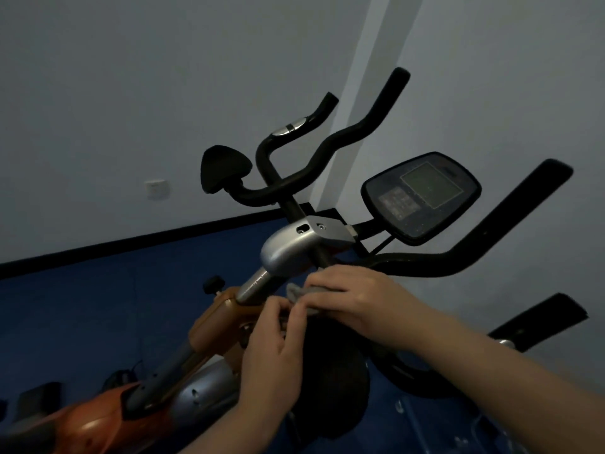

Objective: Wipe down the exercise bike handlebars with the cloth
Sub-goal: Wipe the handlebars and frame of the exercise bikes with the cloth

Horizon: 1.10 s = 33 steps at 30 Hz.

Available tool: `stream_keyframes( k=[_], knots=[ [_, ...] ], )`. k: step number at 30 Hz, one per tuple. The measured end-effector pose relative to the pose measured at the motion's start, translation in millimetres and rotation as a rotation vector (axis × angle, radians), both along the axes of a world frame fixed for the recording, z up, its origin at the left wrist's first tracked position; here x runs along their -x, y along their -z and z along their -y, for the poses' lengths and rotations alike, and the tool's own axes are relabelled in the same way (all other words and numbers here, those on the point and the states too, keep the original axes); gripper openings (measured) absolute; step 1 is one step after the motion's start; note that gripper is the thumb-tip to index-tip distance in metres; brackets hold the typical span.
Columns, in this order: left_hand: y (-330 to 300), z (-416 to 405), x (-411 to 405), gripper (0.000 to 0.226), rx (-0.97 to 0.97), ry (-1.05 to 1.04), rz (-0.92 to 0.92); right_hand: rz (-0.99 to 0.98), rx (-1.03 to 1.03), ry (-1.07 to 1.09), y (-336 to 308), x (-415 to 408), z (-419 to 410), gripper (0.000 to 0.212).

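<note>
Between both hands' grip (296,309), grey cloth (306,294).

Small grey crumpled cloth (306,298) bunched at frame centre, just below the silver stem clamp; black foam-padded curved handlebars (330,149) rise from 12 to 1 o'clock, another black bar extending toward 3 o'clock.

no readable text anywhere, console (422,196) screen blank, its button panel too blurred, fine print on silver post (258,283) illegible
</note>
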<state>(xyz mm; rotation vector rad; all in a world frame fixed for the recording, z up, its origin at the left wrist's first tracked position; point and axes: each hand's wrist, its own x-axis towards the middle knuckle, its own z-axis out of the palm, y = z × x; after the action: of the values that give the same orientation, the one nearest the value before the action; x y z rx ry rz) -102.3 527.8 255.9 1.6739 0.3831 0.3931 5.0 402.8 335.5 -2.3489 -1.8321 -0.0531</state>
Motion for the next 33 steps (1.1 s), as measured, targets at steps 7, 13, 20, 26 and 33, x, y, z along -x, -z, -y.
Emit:
stream_keyframes(
  k=[7,13,20,26,33],
  knots=[
    [-12.2,-13.7,-3.2,0.018,-0.102,0.156,0.05,0.21,-0.022,0.245,-33.1,-15.7,27.2,0.016],
    [-26.9,-22.7,-14.2,0.019,-0.107,0.175,0.074,-0.155,-0.283,0.572,-43.9,-5.5,14.8,0.03],
    [-26.6,-6.5,-19.4,0.021,-0.13,0.157,0.052,-0.163,-0.614,0.77,-88.8,-11.4,42.2,0.017],
    [-24.9,-5.3,-18.9,0.026,-0.152,0.108,0.034,0.061,-0.369,0.746,-28.1,-7.3,28.8,0.019],
    [-23.8,-3.2,-17.7,0.021,-0.122,0.051,-0.002,0.261,-0.343,0.572,-28.1,-18.0,31.8,0.014]
  ],
)
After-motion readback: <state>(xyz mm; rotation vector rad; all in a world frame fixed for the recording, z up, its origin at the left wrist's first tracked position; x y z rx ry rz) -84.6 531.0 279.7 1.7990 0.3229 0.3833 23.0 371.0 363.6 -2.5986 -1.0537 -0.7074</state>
